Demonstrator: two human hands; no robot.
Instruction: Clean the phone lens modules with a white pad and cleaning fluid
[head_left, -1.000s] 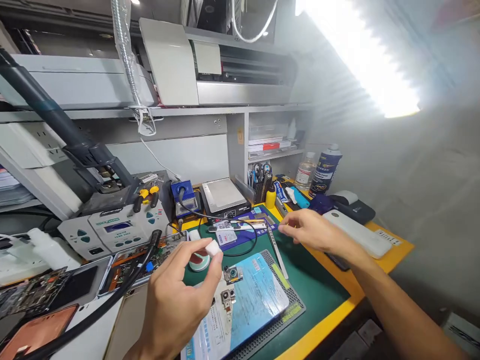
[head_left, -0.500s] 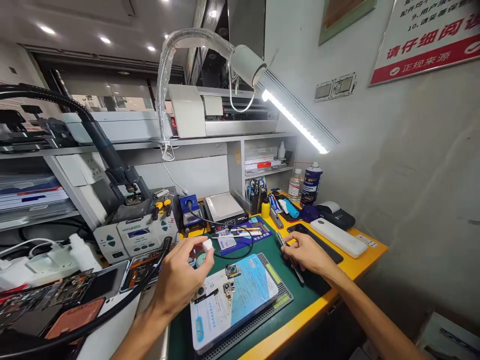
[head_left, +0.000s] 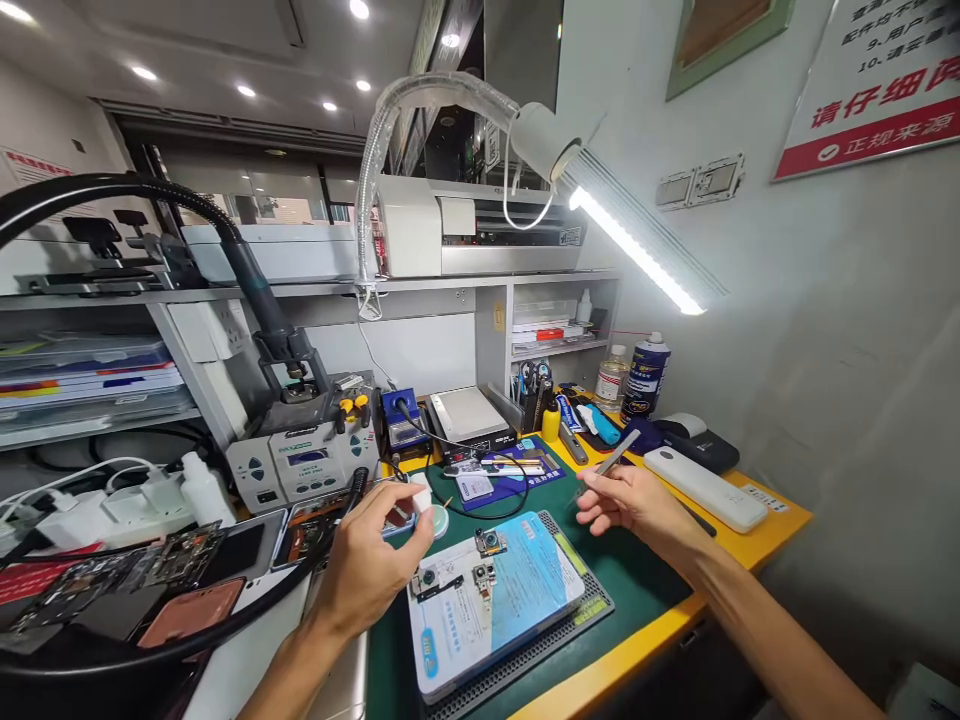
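Note:
My left hand (head_left: 382,545) is closed, with a small white block-like piece (head_left: 421,493) between thumb and fingers; its exact kind is unclear. Close beside it stands a round pale-green container (head_left: 439,522), partly hidden by the fingers. Below and to the right lies a blue and white box (head_left: 517,585), with several small phone camera modules (head_left: 491,541) on top. My right hand (head_left: 626,500) pinches a pair of metal tweezers (head_left: 621,452), one end pointing up and to the right. The hand hovers over the green mat (head_left: 637,575), right of the box.
A grey perforated pad (head_left: 600,607) lies under the box. A black cable (head_left: 480,517) loops behind it. At left stand a rework station (head_left: 304,460) with a thick black hose (head_left: 217,640) and circuit boards (head_left: 180,565). A white phone (head_left: 705,488) rests at right; a lit lamp (head_left: 637,245) hangs above.
The view has swung left, so the scene sits further right. My right hand has turned the tweezers from pointing down to pointing up-right. The left hand still holds the white piece.

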